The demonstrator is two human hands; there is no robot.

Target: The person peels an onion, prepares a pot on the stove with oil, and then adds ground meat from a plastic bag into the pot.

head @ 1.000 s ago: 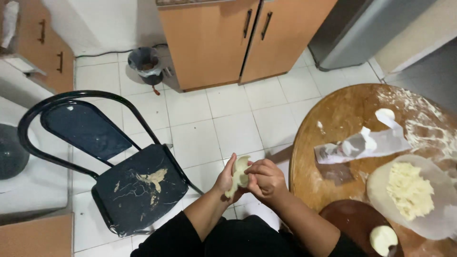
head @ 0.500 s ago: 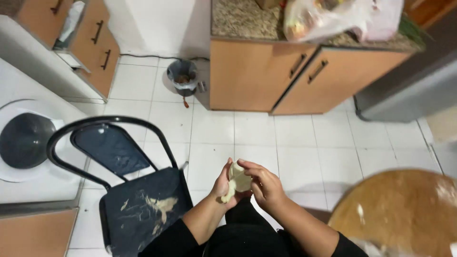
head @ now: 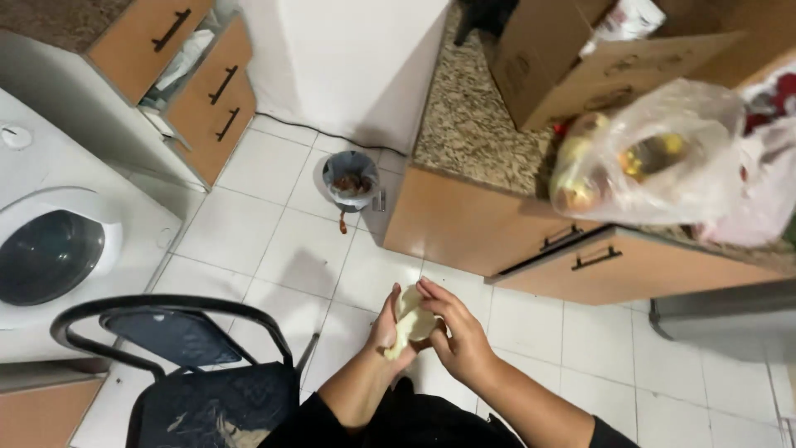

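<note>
Now, both hands meet low in the middle of the view, above the white tiled floor (head: 274,241), with nothing under them to carry the work. Pale lump of dough (head: 408,328) sits between the palms, held in the air rather than on any surface; likely kept there so both hands can shape it at once.

Left hand (head: 383,328): cupped from below and to the side, thumb up along the dough, wrist bent inward. Right hand (head: 456,336): arched over from the other side, fingers (head: 435,297) curled onto the top of the dough, pressing it toward the left palm. Hands closed around the dough, not spread. Forearms converge from the lower edge, dark sleeves pushed up.

Around: black metal chair (head: 191,357) just left of the left forearm, seat smeared with pale marks. Small bin (head: 351,181) stands on the floor at the corner of the wooden cabinet (head: 464,224). Clear plastic bag of produce (head: 647,158) rests at the front edge of the speckled stone counter (head: 473,116), cardboard box (head: 580,66) behind it. Washing machine (head: 58,241) at the far left.
</note>
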